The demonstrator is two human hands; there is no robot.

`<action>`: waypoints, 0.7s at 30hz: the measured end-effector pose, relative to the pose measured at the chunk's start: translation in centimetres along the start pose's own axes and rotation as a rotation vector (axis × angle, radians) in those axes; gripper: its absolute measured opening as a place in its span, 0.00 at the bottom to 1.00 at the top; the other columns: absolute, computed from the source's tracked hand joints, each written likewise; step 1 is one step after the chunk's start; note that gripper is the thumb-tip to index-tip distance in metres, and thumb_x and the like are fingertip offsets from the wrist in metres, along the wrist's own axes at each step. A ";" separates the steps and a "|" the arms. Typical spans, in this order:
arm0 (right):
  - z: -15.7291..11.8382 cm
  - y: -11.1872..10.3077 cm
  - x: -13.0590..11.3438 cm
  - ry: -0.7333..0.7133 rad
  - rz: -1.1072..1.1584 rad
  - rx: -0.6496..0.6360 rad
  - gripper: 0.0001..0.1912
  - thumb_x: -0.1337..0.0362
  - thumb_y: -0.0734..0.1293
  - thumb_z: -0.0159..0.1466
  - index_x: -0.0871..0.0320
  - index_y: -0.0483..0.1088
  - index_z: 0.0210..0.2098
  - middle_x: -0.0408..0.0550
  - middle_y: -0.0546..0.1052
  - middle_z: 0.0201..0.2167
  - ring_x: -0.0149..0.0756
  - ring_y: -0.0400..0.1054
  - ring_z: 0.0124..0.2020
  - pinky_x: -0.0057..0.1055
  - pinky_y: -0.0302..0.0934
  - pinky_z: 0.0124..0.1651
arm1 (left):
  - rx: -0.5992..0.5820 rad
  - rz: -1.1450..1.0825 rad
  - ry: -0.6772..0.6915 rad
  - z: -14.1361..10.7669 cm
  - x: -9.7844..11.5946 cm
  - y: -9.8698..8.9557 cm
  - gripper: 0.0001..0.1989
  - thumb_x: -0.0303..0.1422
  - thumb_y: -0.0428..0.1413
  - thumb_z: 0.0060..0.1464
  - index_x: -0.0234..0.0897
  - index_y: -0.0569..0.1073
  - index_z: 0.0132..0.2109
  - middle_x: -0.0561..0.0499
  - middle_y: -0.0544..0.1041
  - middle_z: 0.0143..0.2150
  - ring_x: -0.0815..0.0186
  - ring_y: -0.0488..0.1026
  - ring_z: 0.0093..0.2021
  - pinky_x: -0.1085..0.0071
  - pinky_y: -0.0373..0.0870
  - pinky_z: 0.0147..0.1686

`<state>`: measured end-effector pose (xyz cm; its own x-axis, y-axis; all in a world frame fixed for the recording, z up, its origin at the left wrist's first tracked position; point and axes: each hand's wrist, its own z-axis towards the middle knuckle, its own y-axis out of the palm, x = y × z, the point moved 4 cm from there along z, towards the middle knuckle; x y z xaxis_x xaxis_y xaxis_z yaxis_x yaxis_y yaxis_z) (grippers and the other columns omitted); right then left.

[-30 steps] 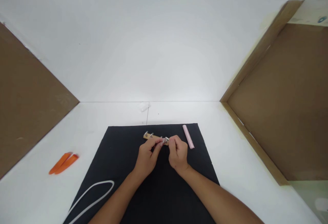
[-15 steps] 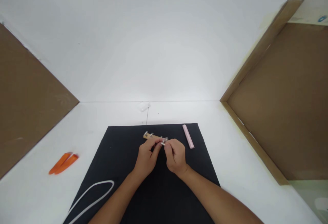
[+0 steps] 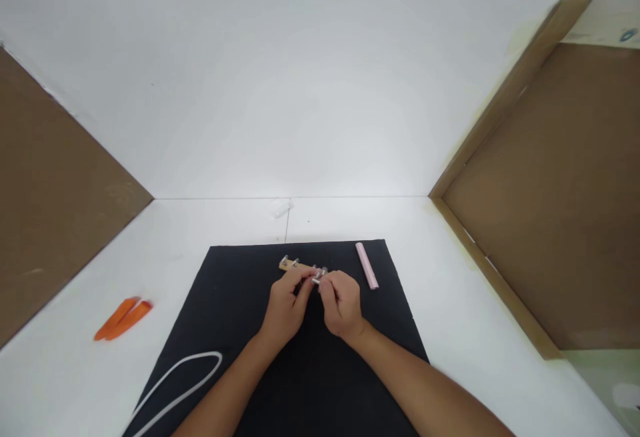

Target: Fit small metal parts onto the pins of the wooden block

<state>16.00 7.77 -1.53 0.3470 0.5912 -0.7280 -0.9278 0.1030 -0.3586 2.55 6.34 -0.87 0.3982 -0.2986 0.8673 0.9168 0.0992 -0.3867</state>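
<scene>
Over the black mat, a light wooden strip (image 3: 289, 265) with several small metal fittings extends up and left from my fingers. My left hand (image 3: 289, 300) pinches the strip near its right end. My right hand (image 3: 343, 302) is closed beside it, fingers round a small silver metal piece (image 3: 316, 281) that touches the left fingertips. The fingers hide part of the strip and of the metal piece.
The black mat (image 3: 240, 303) lies on a white table. A pink bar (image 3: 367, 265) rests at its upper right, a white cable (image 3: 200, 355) at its lower left. Orange objects (image 3: 123, 319) lie left of the mat, a clear plastic scrap (image 3: 283, 209) behind it. Brown panels stand at both sides.
</scene>
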 end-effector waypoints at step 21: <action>0.3 -0.5 -0.2 0.017 -0.045 0.059 0.16 0.65 0.56 0.69 0.57 0.67 0.26 0.44 0.70 0.22 0.34 0.63 0.26 0.32 0.54 0.32 | -0.007 0.011 0.012 0.0 -0.1 0.0 0.10 0.31 0.51 0.61 0.39 0.76 0.44 0.49 0.79 0.42 0.64 0.75 0.42 0.68 0.70 0.45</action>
<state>16.33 7.89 -1.04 0.3901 0.5713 -0.7221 -0.9176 0.1762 -0.3563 2.57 6.33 -0.96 0.4075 -0.3085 0.8595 0.9123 0.0960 -0.3981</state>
